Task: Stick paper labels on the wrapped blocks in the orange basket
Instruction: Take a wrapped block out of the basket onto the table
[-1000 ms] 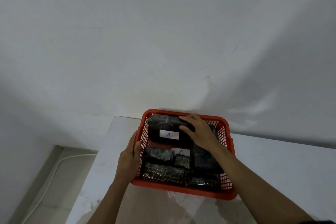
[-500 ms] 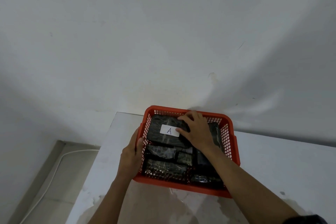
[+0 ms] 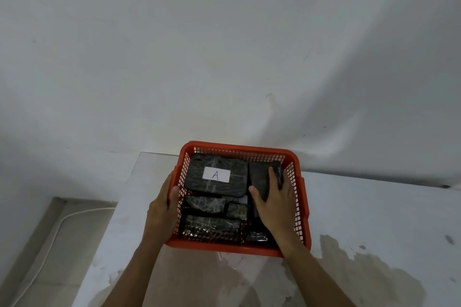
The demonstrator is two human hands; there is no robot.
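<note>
An orange basket (image 3: 239, 149) stands on the white table and holds several black wrapped blocks. The large block (image 3: 197, 180) at its back left carries a white paper label (image 3: 216, 174) marked "A". A second label (image 3: 237, 199) peeks out between the blocks in the middle. My left hand (image 3: 162, 209) grips the basket's left rim, thumb inside. My right hand (image 3: 275, 203) is inside the basket, its fingers closed around a dark block (image 3: 259, 177) at the back right. Smaller blocks (image 3: 209, 228) lie along the front.
The table (image 3: 374, 207) has a worn, stained patch near its front. Its left edge drops to a floor where a white cable (image 3: 50, 244) runs. A plain white wall rises right behind the basket.
My right hand left the labelled block at the back left and moved right onto the dark block at the back right. The "A" label is now fully uncovered. The left hand stayed on the rim.
</note>
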